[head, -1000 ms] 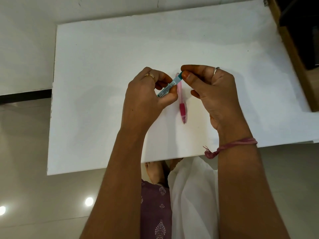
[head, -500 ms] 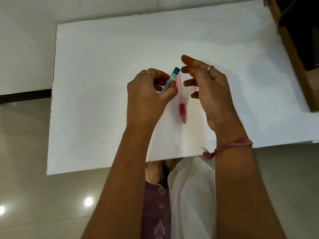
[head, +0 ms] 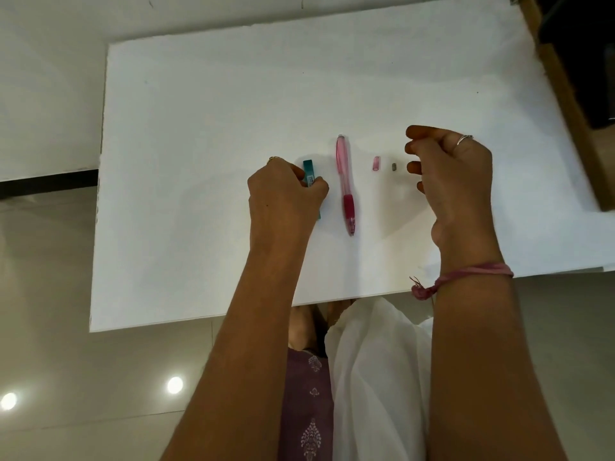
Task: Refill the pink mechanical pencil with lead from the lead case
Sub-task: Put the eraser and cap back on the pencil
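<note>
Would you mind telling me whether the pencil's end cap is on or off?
Off: the pink cap lies on the table, apart from the pink pencil.

Setting: indoor room, likely a home. Evidence: white table (head: 199,194) standing on glossy beige floor tiles (head: 100,377) that reflect round ceiling lights (head: 174,384); plain pale wall (head: 50,78) far left with dark skirting (head: 46,186); wooden furniture edge (head: 565,94) far right. Specific room type not determinable.

Left hand (head: 286,194) curled knuckles-up, right hand (head: 456,174) raised, fingers loose.
</note>
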